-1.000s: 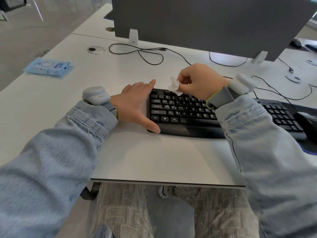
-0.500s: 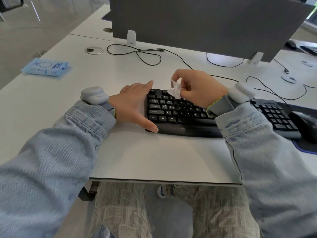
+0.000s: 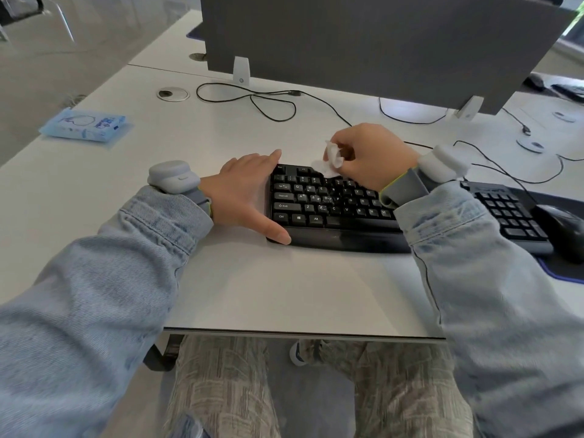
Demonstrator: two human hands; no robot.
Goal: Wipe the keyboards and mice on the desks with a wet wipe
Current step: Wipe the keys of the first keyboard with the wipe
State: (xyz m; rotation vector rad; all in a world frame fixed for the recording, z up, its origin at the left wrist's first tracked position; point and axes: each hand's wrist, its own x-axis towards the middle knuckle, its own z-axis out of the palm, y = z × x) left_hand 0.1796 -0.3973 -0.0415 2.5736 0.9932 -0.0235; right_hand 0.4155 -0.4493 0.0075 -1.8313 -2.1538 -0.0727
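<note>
A black keyboard [image 3: 319, 207] lies on the white desk [image 3: 284, 286] in front of me. My left hand [image 3: 243, 191] rests flat against the keyboard's left end, fingers straight along its side and thumb at the front corner. My right hand [image 3: 373, 156] pinches a small crumpled white wet wipe [image 3: 330, 159] over the top-left rows of keys. The wipe's lower end touches the keys near the back edge. My right sleeve hides the keyboard's middle. A black mouse [image 3: 565, 229] sits on a dark mouse pad [image 3: 565, 270] at the right.
A blue pack of wet wipes [image 3: 85, 124] lies at the desk's far left. A grey divider panel [image 3: 379, 42] stands behind the keyboard, with black cables [image 3: 271, 102] looping in front of it. A round cable grommet [image 3: 172, 93] sits at the back left.
My right hand has lifted slightly and turned, so the wipe now hangs from my fingertips over the top key row. My left hand has stayed against the keyboard's left end.
</note>
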